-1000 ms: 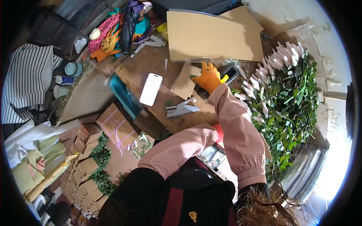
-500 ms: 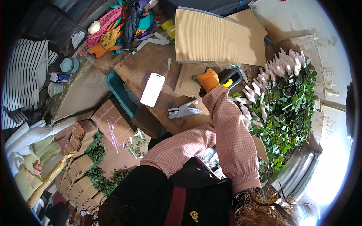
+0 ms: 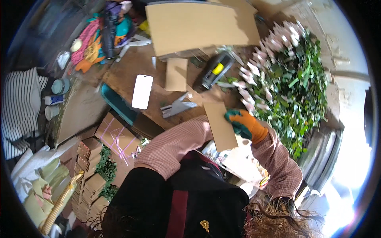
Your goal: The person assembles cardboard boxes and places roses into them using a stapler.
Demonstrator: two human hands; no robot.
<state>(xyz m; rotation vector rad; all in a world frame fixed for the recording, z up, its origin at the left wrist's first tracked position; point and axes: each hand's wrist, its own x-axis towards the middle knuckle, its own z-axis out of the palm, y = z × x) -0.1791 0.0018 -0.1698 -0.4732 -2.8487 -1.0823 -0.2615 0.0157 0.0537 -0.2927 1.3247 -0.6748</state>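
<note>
My right hand (image 3: 248, 126), in an orange and green glove, is closed on the right edge of a flat brown cardboard piece (image 3: 219, 126). The piece stands in front of my body, over the near edge of the worktable. My left forearm, in a pink checked sleeve, reaches to the left side of this cardboard. The left hand itself is hidden behind the piece, so its fingers do not show. Farther off on the table lie a silver plier stapler (image 3: 177, 107) and another small cardboard piece (image 3: 176, 74). Beside that is a black tape dispenser (image 3: 216, 70) with a yellow roll.
A phone (image 3: 142, 92) with a white screen lies left on the table. A large cardboard sheet (image 3: 198, 27) covers the back. Leafy stems with pale wrapped heads (image 3: 278, 83) are heaped at right. A teal bin (image 3: 119, 104) stands left, with stacked cardboard bundles (image 3: 95, 186) below.
My right hand has come back from the far part of the table towards me, bringing the cardboard piece. The tape dispenser is now fully exposed. The whole view has shifted somewhat.
</note>
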